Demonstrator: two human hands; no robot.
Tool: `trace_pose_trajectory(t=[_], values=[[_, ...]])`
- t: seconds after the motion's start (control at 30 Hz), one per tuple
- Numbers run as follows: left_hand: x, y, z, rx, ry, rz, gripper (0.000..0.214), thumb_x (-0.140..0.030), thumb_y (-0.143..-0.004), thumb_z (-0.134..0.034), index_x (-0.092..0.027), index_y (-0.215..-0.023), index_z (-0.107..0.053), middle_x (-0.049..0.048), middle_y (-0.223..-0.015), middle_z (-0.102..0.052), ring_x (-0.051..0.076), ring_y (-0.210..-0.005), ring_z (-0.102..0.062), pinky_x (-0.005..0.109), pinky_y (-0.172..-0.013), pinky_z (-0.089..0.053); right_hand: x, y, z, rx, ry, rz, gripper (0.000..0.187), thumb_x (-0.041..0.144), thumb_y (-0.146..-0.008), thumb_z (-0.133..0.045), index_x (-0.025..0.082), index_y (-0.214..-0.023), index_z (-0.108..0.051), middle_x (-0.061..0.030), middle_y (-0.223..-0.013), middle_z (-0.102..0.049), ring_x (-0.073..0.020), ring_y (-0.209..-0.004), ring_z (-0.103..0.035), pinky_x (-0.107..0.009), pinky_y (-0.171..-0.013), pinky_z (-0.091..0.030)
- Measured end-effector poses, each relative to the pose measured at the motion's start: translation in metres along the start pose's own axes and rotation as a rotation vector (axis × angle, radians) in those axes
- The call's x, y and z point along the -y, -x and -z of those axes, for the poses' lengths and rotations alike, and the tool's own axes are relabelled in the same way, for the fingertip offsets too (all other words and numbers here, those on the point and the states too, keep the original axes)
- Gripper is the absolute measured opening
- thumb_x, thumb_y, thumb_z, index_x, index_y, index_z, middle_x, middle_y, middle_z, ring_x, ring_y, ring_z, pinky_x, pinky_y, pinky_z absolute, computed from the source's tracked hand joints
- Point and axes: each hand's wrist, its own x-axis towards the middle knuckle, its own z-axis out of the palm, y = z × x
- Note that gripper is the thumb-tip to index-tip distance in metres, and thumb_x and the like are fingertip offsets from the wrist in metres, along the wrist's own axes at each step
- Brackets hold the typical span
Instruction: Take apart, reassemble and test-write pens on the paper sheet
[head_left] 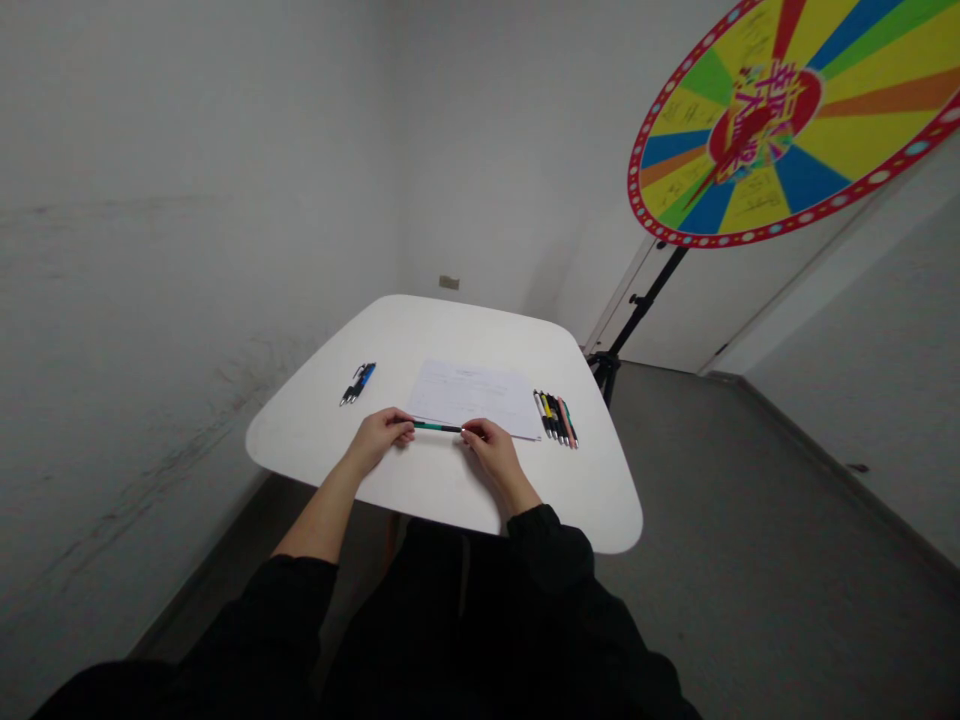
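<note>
Between my two hands lies a green and black pen (437, 427), held level just in front of the paper. My left hand (381, 440) pinches its left end, and my right hand (491, 448) pinches the other end. Printed white sheets (472, 392) rest beyond the pen, in the middle of the table. To the right of the sheets is a row of several pens (556, 418) in white, yellow, black, pink and green. A smaller group of blue and black pens (358, 384) sits on the left.
The white table (420, 320) has rounded corners and stands near the left wall. Behind it on the right, a colourful prize wheel (795, 120) stands on a black tripod (649, 300). A wall socket (448, 283) shows beyond the far edge.
</note>
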Motion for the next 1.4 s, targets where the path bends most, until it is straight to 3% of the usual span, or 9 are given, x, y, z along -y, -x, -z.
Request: trace_pose_trajectory(t=[0.2, 0.43, 0.77, 1.0, 1.4], values=[[0.001, 0.001, 0.001, -0.006, -0.026, -0.015, 0.034, -0.04, -0.068, -0.082, -0.015, -0.089, -0.072, 0.0072, -0.074, -0.076, 0.019, -0.064, -0.069, 0.034, -0.066, -0.055, 0.002, 0.001, -0.001, -0.014, -0.063, -0.002, 0.036, 0.044, -0.076, -0.073, 0.021, -0.104, -0.07, -0.0054, -0.086, -0.073, -0.0203, -0.075, -0.066, -0.034, -0.07, -0.054], [0.003, -0.001, 0.001, -0.014, -0.027, -0.028, 0.033, -0.039, -0.069, -0.083, -0.015, -0.088, -0.072, 0.007, -0.074, -0.075, 0.019, -0.065, -0.07, 0.034, -0.067, -0.055, 0.001, 0.001, -0.001, 0.002, -0.083, -0.015, 0.027, 0.046, -0.084, -0.065, 0.021, -0.089, -0.073, -0.0052, -0.077, -0.073, -0.02, -0.069, -0.065, -0.034, -0.068, -0.053], [0.001, 0.001, 0.001, -0.004, -0.049, -0.051, 0.028, -0.036, -0.071, -0.081, -0.015, -0.088, -0.072, 0.0063, -0.073, -0.075, 0.019, -0.065, -0.07, 0.034, -0.067, -0.055, -0.006, 0.0, 0.0, -0.031, -0.095, 0.009, 0.024, 0.036, -0.075, -0.069, 0.021, -0.094, -0.074, -0.0058, -0.086, -0.072, -0.0193, -0.074, -0.064, -0.033, -0.069, -0.052], [0.0, 0.002, 0.001, -0.015, -0.043, -0.061, 0.029, -0.036, -0.07, -0.081, -0.015, -0.088, -0.073, 0.0062, -0.073, -0.075, 0.019, -0.065, -0.069, 0.034, -0.067, -0.054, -0.005, -0.002, 0.001, -0.024, -0.111, 0.007, 0.033, 0.039, -0.074, -0.074, 0.022, -0.102, -0.074, -0.0083, -0.095, -0.075, -0.0206, -0.079, -0.066, -0.036, -0.072, -0.056], [0.008, -0.001, 0.003, -0.048, -0.032, -0.091, 0.029, -0.038, -0.073, -0.08, -0.015, -0.089, -0.071, 0.0059, -0.073, -0.074, 0.019, -0.065, -0.069, 0.033, -0.066, -0.054, -0.014, -0.006, -0.001, -0.088, -0.138, -0.012, 0.03, 0.045, -0.081, -0.066, 0.02, -0.096, -0.073, -0.0051, -0.082, -0.072, -0.0192, -0.072, -0.064, -0.035, -0.072, -0.053]])
